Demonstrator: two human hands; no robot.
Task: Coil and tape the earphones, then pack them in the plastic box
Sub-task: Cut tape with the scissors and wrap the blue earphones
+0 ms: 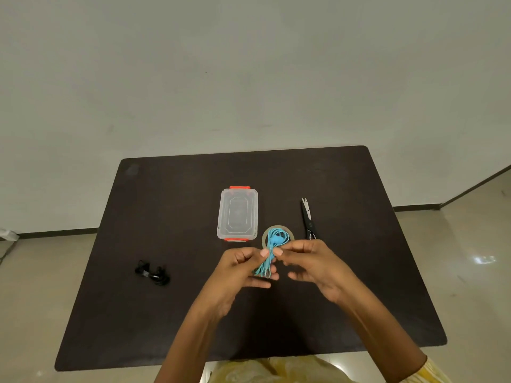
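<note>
Both hands, left hand (243,268) and right hand (312,265), pinch the coiled turquoise earphone cable (272,251): coiling looks done, so taping with the brown tape roll (265,235) comes next.

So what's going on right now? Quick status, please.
Both hands, left and right, pinching blue earphones. Coiled, untaped. Box lidded. Tape, scissors close by. Nothing blocking.

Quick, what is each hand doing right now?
Left hand: holding the coiled blue earphones in a pinch.
Right hand: thumb and forefinger pinching the same blue bundle.
</note>
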